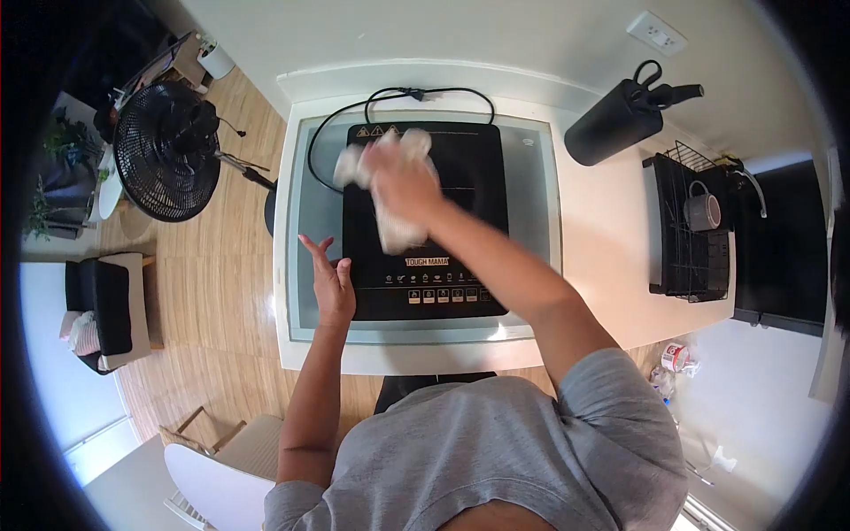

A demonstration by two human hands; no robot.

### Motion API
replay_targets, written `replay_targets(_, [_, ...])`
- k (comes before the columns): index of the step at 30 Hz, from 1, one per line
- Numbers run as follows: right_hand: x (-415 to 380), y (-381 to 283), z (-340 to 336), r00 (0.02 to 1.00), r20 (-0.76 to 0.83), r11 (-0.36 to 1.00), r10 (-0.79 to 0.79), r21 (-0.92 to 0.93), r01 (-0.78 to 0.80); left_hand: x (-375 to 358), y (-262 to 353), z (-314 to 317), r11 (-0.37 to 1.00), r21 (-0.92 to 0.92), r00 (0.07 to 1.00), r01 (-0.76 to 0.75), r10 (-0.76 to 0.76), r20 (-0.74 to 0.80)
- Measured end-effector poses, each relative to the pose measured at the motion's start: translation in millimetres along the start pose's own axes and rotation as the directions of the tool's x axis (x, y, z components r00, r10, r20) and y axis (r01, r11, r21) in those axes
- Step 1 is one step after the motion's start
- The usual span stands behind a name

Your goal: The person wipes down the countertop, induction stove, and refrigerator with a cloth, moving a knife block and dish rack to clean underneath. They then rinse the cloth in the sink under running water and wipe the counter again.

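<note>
A black induction cooker point(474, 203) with "TOUGH MAMA" lettering lies on a glass-topped part of the counter point(531, 301). My right hand point(405, 186) presses a whitish cloth point(403, 232) against the cooker's upper left area; hand and cloth are blurred by motion. Just left of the cooker's lower edge is my left hand point(331, 281), fingers spread and holding nothing. Behind the cooker, a black power cord point(332, 124) with its plug loops over the glass and the counter's back edge.
To the right stand a black knife block point(615, 119) with scissors and a black dish rack point(695, 252) holding a mug point(702, 211). A wall outlet point(657, 34) is above. A standing fan point(168, 150) and a white chair point(217, 482) are on the left.
</note>
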State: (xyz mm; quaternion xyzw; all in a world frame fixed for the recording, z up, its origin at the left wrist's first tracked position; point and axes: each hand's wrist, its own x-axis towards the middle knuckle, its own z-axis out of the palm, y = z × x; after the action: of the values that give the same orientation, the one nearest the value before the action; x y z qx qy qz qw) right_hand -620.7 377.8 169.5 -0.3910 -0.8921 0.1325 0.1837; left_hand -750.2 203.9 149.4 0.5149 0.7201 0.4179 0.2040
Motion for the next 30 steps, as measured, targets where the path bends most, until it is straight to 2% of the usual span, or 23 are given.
replay_targets(2, [40.8, 52.0, -4.4, 0.973, -0.183, 0.99, 0.143, 0.01, -0.144, 0.0, 2.6, -0.4, 0.997, 0.067, 0.999, 0.044, -0.043, -0.009])
replay_targets(3, [39.8, 54.0, -6.3, 0.887, -0.449, 0.955, 0.11, -0.199, -0.22, -0.9, 2.0, -1.0, 0.997, 0.072, 0.999, 0.038, -0.038, 0.002])
replay_targets(4, [34.4, 49.0, -2.7, 0.884, -0.452, 0.952, 0.121, -0.198, -0.232, -1.1, 0.5, -0.4, 0.998, 0.055, 0.999, 0.037, -0.036, -0.013])
replay_targets(6, [18.8, 14.3, 8.4, 0.968, -0.097, 0.964, 0.232, -0.108, -0.241, 2.1, -1.3, 0.7, 0.999, 0.037, 0.999, 0.027, -0.026, -0.026])
replay_targets(8, [-41.2, -46.9, 20.1, 0.978, -0.193, 0.996, -0.076, -0.064, 0.065, 1.3, -4.6, 1.1, 0.999, -0.038, 0.998, 0.024, -0.026, -0.065])
replay_targets(9, [-80.4, -76.9, 19.9, 0.977, -0.172, 0.992, -0.128, -0.021, 0.127, 0.8, -11.3, 1.5, 0.998, 0.06, 0.995, -0.011, 0.017, -0.102])
replay_targets(10, [-104.0, -93.3, 16.2, 0.971, -0.155, 0.982, -0.182, 0.023, 0.188, 1.2, -8.3, 1.9, 0.998, 0.058, 0.996, -0.011, 0.016, -0.092])
replay_targets(11, [-109.2, -85.7, 9.3, 0.974, -0.151, 0.984, -0.171, 0.025, 0.177, 2.0, -2.9, -0.2, 0.998, 0.054, 0.997, -0.029, 0.033, -0.068])
replay_targets(13, [-124.8, -52.0, -9.8, 0.999, -0.028, 0.981, -0.022, 0.191, 0.027, 0.7, -0.8, -0.7, 0.997, 0.069, 0.999, -0.023, 0.026, -0.043])
replay_targets(14, [-127.3, -27.0, -17.1, 0.993, -0.071, 0.996, 0.09, 0.034, -0.087, 1.2, 0.9, -0.7, 0.997, 0.071, 0.999, -0.016, 0.019, -0.034])
replay_targets(16, [-134.6, 18.3, -33.9, 0.941, -0.15, 0.951, 0.302, -0.022, -0.309, 1.0, 5.0, -1.6, 0.986, 0.156, 0.998, 0.055, -0.055, -0.008])
replay_targets(18, [-136.5, 14.8, -40.4, 0.922, -0.166, 0.925, 0.349, -0.096, -0.367, 2.0, 1.6, 0.9, 0.984, 0.173, 0.999, 0.051, -0.048, -0.023])
replay_targets(20, [-133.0, -18.9, -20.6, 0.921, -0.104, 0.908, 0.375, -0.157, -0.387, 2.1, 0.3, 1.6, 0.99, 0.13, 0.998, 0.053, -0.058, 0.036])
replay_targets(21, [-133.4, -43.2, -3.6, 0.954, -0.079, 0.957, 0.288, -0.012, -0.29, 3.9, -3.4, 0.6, 0.991, 0.128, 0.998, 0.047, -0.052, 0.037])
replay_targets(22, [-133.2, -66.2, 12.1, 0.977, -0.065, 0.972, 0.201, 0.136, -0.191, 3.6, -9.3, -1.8, 0.987, 0.128, 0.989, 0.098, -0.111, 0.098])
replay_targets(23, [-123.0, -80.1, 12.5, 0.994, -0.06, 0.988, 0.091, 0.129, -0.083, 4.2, -11.3, -1.8, 0.981, 0.13, 0.974, 0.147, -0.166, 0.157])
replay_targets(24, [-112.4, -89.0, 8.6, 0.998, -0.055, 0.992, -0.024, 0.122, 0.031, 6.3, -5.2, -2.7, 0.982, 0.128, 0.974, 0.139, -0.159, 0.159])
replay_targets(26, [-74.8, -61.5, 5.4, 0.996, -0.053, 0.997, -0.077, 0.022, 0.078, 6.2, 10.4, -9.3, 0.962, 0.138, 0.939, 0.236, -0.262, 0.224])
replay_targets(27, [-49.2, -28.6, 4.2, 0.993, 0.081, 0.993, 0.084, 0.074, -0.09, 2.9, -7.2, -1.0, 0.984, 0.164, 0.99, 0.063, -0.082, 0.114])
replay_targets(28, [-22.4, 4.6, 2.3, 0.948, 0.216, 0.96, 0.232, 0.106, -0.259, 1.5, -2.8, -0.7, 0.985, 0.164, 0.99, 0.057, -0.077, 0.122])
replay_targets(30, [-10.2, 64.3, -20.5, 0.912, -0.061, 0.902, 0.406, 0.189, -0.389, 3.2, 7.3, -6.1, 0.978, 0.155, 0.976, 0.138, -0.161, 0.145])
